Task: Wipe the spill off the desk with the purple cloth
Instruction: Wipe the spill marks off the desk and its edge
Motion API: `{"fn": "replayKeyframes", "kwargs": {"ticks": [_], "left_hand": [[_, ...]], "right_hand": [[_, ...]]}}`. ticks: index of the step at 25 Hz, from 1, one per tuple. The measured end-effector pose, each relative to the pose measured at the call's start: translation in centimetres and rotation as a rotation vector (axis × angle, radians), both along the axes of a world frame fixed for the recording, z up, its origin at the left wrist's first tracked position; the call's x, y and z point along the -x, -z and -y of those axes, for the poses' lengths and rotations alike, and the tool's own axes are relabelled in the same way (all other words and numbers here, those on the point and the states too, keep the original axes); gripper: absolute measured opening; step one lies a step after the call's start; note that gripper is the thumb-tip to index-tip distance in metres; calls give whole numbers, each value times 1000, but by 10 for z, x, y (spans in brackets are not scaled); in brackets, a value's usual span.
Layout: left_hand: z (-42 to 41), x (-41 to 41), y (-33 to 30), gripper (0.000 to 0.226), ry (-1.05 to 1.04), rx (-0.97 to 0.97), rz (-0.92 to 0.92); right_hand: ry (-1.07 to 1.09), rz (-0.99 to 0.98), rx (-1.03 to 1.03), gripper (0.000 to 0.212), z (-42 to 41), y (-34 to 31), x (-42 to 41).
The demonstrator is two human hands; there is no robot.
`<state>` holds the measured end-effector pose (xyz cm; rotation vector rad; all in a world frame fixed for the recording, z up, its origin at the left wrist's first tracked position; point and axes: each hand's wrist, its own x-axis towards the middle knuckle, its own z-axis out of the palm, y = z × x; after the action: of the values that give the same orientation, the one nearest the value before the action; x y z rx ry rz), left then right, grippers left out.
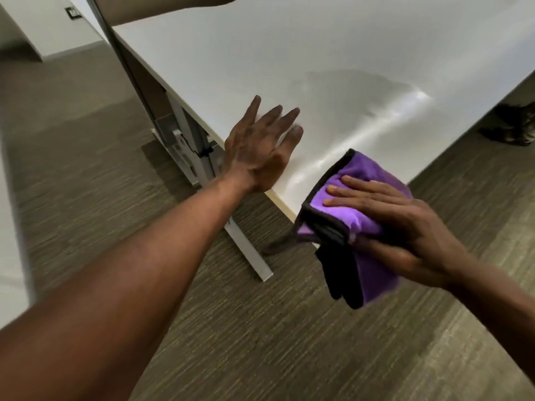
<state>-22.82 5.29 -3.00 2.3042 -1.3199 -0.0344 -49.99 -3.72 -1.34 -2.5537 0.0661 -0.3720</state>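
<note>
The white desk (260, 53) runs from the upper left to its near corner at centre right. A wet, shiny smear (362, 111) covers the desk top beyond my hands. My left hand (260, 149) lies flat on the desk near its left edge, fingers spread, holding nothing. My right hand (405, 224) grips the purple cloth (362, 175), which has a black border. The cloth sits over the desk's near corner, fingers pressing on top, thumb under. Part of the cloth hangs down below the corner.
The desk's grey metal leg and foot (246, 250) stand on the brown carpet (202, 342) under the left edge. A dark object (515, 128) lies on the floor at the far right. Another white surface (52, 30) shows at the upper left.
</note>
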Motion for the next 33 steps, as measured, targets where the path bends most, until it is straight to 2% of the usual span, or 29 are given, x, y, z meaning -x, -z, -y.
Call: {"fn": "replayKeyframes", "kwargs": {"ticks": [5,7,9,12,14,17,21,25,28,30,33], "left_hand": [[12,-7,1,74,-19,-34,20],[13,-9,1,85,25,-116,61],[12,-11,3,85,27,-123,33],[8,-11,2,79,24,-106,7],[7,-11,2,79,51,-143,32],[6,-11,5,78,50,-158,53],[4,-11,8,80,53,-193,109],[3,-12,7,81,32,-205,121],[4,-12,8,87,78,-220,232],[4,-9,6,86,81,-181,274],[-1,-4,4,72,-17,-112,119]], "right_hand": [[455,-78,286,68,-62,4,-60],[555,-132,403,66,-91,12,-77],[644,-156,427,60,-108,16,-86],[604,-45,495,54,-115,21,-77],[372,109,576,49,-99,32,-52],[57,220,429,52,-56,32,-19],[27,189,63,46,-37,24,-18],[216,160,-73,44,-19,18,-17],[381,139,-66,43,-8,15,-29],[507,225,-87,42,-12,15,-38],[700,430,-173,46,-39,28,-41]]}}
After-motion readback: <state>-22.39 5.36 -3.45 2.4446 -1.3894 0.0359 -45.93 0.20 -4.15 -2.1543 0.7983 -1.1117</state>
